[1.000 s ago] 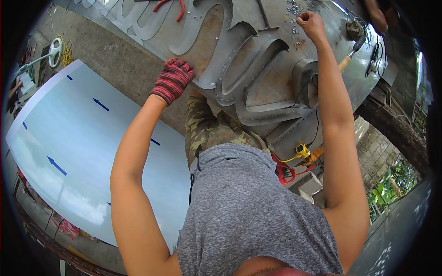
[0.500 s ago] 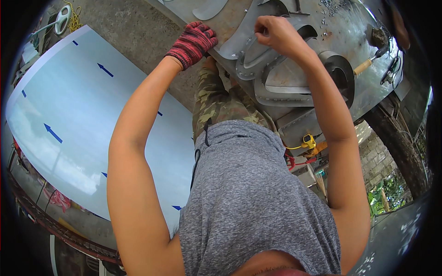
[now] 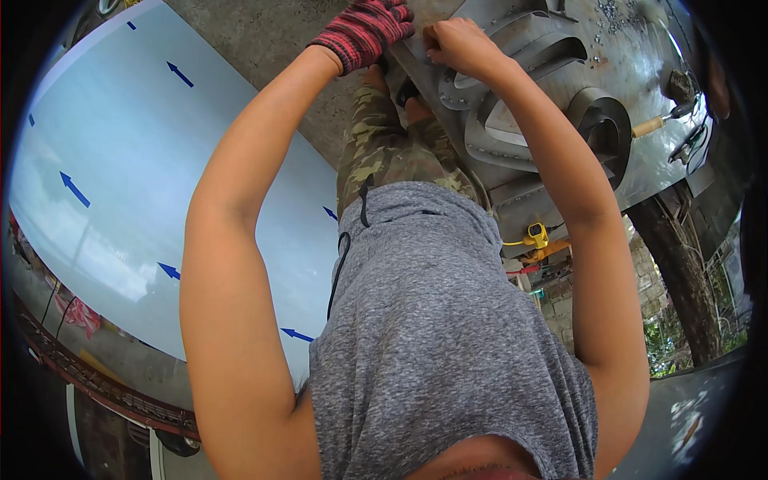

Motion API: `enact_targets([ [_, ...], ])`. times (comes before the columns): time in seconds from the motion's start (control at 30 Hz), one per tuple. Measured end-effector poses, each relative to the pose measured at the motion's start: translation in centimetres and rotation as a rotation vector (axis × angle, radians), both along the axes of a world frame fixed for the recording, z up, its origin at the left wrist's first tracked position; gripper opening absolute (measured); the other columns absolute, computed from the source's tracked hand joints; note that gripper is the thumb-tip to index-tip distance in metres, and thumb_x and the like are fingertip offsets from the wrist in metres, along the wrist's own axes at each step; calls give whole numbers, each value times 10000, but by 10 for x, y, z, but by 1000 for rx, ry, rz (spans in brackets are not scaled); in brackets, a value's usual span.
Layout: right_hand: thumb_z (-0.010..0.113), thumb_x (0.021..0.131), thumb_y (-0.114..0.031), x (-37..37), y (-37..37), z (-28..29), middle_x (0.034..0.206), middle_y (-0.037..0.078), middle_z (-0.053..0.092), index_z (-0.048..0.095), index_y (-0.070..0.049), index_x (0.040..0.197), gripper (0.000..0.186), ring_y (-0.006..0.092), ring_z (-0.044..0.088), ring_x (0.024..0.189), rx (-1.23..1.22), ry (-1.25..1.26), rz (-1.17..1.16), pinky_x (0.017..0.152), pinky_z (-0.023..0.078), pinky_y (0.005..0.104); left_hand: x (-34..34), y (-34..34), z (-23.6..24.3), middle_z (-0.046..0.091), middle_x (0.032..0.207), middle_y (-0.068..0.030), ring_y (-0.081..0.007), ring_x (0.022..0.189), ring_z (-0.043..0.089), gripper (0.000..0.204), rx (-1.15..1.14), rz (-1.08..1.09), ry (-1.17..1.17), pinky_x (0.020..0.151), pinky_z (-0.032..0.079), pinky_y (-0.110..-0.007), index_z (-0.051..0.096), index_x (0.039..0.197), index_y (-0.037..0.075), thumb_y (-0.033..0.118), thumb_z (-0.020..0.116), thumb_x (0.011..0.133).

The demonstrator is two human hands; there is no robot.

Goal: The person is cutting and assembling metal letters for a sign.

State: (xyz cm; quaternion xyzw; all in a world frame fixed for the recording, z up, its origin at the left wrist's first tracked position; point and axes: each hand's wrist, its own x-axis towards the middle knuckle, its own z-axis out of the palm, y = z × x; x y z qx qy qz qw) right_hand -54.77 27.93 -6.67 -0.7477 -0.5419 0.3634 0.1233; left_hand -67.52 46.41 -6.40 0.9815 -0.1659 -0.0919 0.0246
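At the curved metal shape's left side, your curled right hand lies nearer; your gloved left hand, fingers bent, lies farther left. Contents cannot be told.

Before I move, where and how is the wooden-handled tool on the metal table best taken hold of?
Probably by its straight wooden handle, with the right hand coming from above and from the left: the handle's free end points left, while the dark metal shaft points away to the right.
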Motion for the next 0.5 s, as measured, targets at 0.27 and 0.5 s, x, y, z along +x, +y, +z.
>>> enact_targets([
  [0.27, 652, 850, -131, 20, 2, 39, 918, 229, 720, 713, -11, 1025, 221, 406, 705, 907, 19, 49, -131, 790, 554, 471, -13, -21, 0, 613, 1262, -165, -342, 1212, 576, 553, -333, 723, -545, 1046, 454, -454, 582, 1309, 99, 205, 717, 783],
  [0.5, 606, 871, -114, 35, -3, 70, 900, 204, 735, 718, 4, 999, 207, 379, 716, 861, 12, 64, -241, 763, 558, 434, -17, -55, -48, 593, 1348, -258, -420, 1248, 575, 707, -899, 1483, -118, 1043, 477, -432, 486, 1387, -33, 384, 754, 882],
])
